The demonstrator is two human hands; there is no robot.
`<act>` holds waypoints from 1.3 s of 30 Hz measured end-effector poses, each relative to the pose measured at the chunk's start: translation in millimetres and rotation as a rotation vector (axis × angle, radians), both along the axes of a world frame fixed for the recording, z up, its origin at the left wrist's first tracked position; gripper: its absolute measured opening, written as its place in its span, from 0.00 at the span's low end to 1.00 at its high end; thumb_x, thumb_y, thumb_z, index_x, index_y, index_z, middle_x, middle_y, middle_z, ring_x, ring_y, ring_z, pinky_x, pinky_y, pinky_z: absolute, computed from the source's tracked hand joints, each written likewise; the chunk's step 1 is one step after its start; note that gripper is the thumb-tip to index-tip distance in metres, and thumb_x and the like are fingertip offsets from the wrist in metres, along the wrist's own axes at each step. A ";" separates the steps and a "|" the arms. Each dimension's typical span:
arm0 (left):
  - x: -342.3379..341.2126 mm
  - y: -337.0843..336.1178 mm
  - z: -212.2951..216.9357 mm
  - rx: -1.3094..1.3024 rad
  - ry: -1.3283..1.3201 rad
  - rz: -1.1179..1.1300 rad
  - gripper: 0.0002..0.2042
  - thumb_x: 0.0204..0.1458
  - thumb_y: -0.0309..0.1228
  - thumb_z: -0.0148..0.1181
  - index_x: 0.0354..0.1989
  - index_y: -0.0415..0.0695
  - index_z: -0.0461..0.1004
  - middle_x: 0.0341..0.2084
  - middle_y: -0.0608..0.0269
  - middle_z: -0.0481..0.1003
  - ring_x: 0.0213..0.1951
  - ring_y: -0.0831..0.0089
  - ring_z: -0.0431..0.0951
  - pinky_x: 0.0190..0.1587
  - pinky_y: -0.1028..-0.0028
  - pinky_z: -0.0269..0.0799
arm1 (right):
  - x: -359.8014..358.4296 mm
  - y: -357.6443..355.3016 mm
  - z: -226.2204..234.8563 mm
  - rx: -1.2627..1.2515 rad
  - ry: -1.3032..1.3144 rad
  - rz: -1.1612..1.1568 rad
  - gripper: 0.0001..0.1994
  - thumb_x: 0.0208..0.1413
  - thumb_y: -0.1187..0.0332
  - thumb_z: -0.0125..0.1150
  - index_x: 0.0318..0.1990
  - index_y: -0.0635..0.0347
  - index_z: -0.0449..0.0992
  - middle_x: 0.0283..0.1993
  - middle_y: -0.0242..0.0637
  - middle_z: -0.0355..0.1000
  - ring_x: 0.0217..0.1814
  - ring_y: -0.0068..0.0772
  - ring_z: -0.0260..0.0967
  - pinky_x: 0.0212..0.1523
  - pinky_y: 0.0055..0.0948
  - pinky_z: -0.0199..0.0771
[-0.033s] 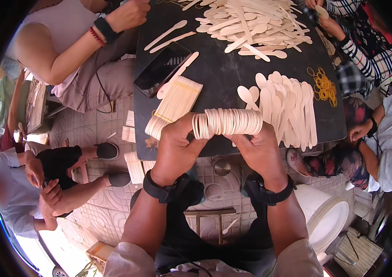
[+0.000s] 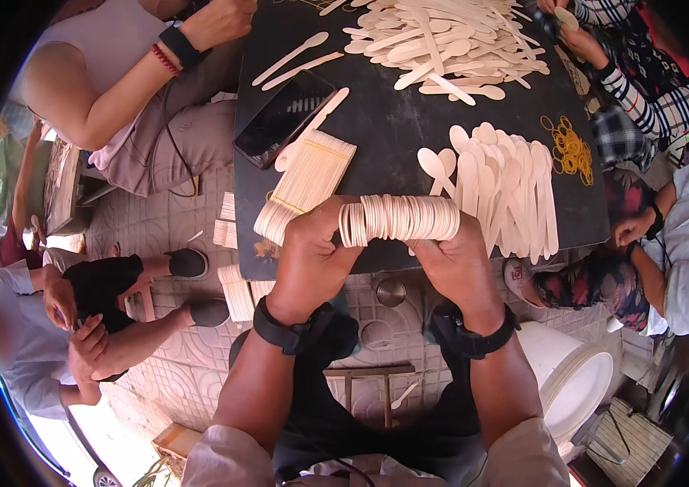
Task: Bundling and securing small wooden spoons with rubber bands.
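Note:
Over the table's near edge I hold a row of wooden spoons (image 2: 400, 219) between both hands, packed face to face with their rounded ends toward me. My left hand (image 2: 316, 253) is closed on the left end of the row. The right end is gripped by my right hand (image 2: 460, 264), with its thumb below the row. Just beyond my left hand lies a banded bundle of wooden spoons (image 2: 312, 174), tied with yellow rubber bands. Beyond my right hand, a batch of loose wooden spoons (image 2: 503, 191) lies side by side, bowls pointing away.
On the black table (image 2: 409, 130) are a heap of spoons (image 2: 450, 49), a dark phone (image 2: 284, 118) and yellow rubber bands (image 2: 572, 150). Several people sit around it. A white bucket (image 2: 572, 377) stands by my right forearm; more bundles (image 2: 239, 292) lie lower left.
Both hands keep nearly the same place and grip. The held row of spoons has shifted very slightly toward me.

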State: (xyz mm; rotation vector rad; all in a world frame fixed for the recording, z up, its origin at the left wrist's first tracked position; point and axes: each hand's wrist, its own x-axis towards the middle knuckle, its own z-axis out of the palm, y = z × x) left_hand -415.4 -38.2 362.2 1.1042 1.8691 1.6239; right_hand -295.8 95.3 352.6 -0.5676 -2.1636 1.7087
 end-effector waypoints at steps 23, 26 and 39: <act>-2.6 6.1 -13.2 -0.121 0.005 -0.087 0.14 0.47 0.15 0.55 0.44 0.38 0.72 0.34 0.54 0.77 0.38 0.68 0.78 0.41 0.74 0.71 | -5.9 7.5 -10.4 0.075 -0.117 0.016 0.12 0.48 0.77 0.61 0.42 0.62 0.74 0.36 0.44 0.76 0.38 0.37 0.75 0.39 0.28 0.72; 0.9 6.3 -14.9 -0.170 -0.003 -0.047 0.14 0.47 0.16 0.55 0.44 0.38 0.72 0.33 0.53 0.77 0.37 0.67 0.78 0.40 0.74 0.71 | -4.0 5.8 -13.6 0.060 -0.018 0.021 0.12 0.48 0.76 0.61 0.42 0.62 0.74 0.36 0.44 0.75 0.39 0.38 0.75 0.39 0.29 0.72; -1.2 6.4 -0.8 -0.209 -0.075 -0.109 0.14 0.44 0.19 0.59 0.42 0.38 0.73 0.35 0.55 0.75 0.37 0.63 0.77 0.39 0.73 0.70 | -2.1 7.2 -8.4 -0.001 -0.100 0.002 0.11 0.48 0.75 0.62 0.42 0.61 0.75 0.37 0.44 0.76 0.39 0.39 0.75 0.39 0.30 0.73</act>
